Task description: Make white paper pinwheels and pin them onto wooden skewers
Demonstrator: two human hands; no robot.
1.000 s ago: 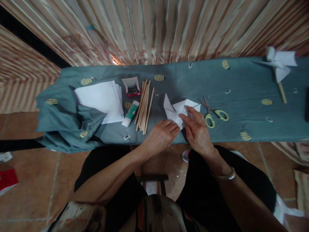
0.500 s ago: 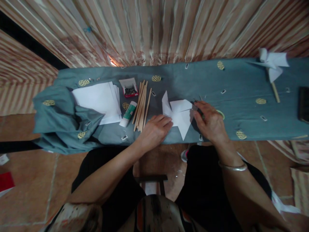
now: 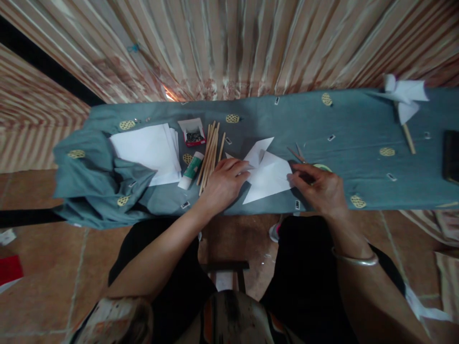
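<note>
A white paper pinwheel (image 3: 270,174) with cut, pointed blades lies in front of me on the cloth-covered table. My left hand (image 3: 225,182) grips its left side, the fingers closed over a blade and hiding part of it. At the right edge of the paper, my right hand (image 3: 319,187) pinches a corner between thumb and fingers. Just beyond the right hand lie scissors (image 3: 298,155), their handles partly covered by it. Close to the left hand are several thin wooden sticks (image 3: 211,150).
A glue stick (image 3: 191,170), an open small box of dark pins (image 3: 193,134) and a stack of white paper (image 3: 147,150) lie to the left. A finished pinwheel on a stick (image 3: 407,98) and a dark object (image 3: 451,155) are at the right. A striped curtain (image 3: 229,48) hangs behind the table.
The paper pinwheel has turned on the table, its blades now pointing other ways. My left hand has shifted slightly left; my right hand has moved from beside the scissors onto the paper's edge.
</note>
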